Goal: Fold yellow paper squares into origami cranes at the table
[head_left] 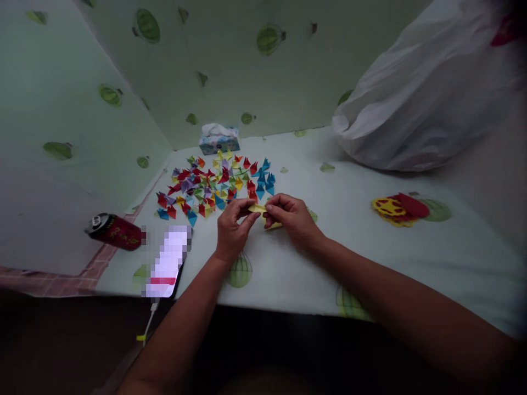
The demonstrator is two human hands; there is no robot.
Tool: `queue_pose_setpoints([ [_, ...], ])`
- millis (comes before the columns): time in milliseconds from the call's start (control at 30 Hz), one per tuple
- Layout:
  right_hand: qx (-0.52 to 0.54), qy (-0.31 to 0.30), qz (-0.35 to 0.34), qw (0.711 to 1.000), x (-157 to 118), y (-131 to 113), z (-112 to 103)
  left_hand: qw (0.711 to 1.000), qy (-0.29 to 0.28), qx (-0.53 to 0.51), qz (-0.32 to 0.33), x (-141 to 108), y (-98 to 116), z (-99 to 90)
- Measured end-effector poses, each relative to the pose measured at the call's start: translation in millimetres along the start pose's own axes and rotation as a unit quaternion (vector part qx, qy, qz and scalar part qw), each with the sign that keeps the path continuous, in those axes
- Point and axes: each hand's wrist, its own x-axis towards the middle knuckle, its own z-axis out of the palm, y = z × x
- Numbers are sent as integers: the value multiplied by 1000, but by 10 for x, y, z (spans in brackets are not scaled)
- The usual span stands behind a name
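A small folded piece of yellow paper (257, 208) is held between my two hands above the table. My left hand (235, 226) pinches its left end with thumb and fingers. On its right end, my right hand (293, 218) closes thumb and forefinger. More yellow paper (273, 225) shows just under my right fingers; whether it is a separate piece I cannot tell. Behind my left hand, many small folded paper figures (206, 185) in red, blue, yellow, green, purple and orange lie in a loose spread.
A tissue box (219, 144) stands near the back wall. At the left are a dark red can (119, 231) and a phone (169, 263) with a cable. Red and yellow cutouts (396, 209) lie right, below a large white plastic bag (411, 104).
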Motion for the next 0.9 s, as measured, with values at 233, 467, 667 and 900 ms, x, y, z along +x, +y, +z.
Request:
queue_pose_setpoints([
  [233, -14, 0, -10, 1000, 8, 18, -9, 1000, -6, 9, 11, -5, -14, -2],
  [467, -30, -1, -18, 999, 10, 5, -8, 998, -12, 45, 41, 9, 31, -19],
  [667, -49, 3, -25, 998, 13, 8, -17, 999, -6, 38, 18, -1, 3, -12],
  [900, -51, -1, -22, 998, 7, 6, -16, 1000, -9, 21, 21, 3, -2, -12],
])
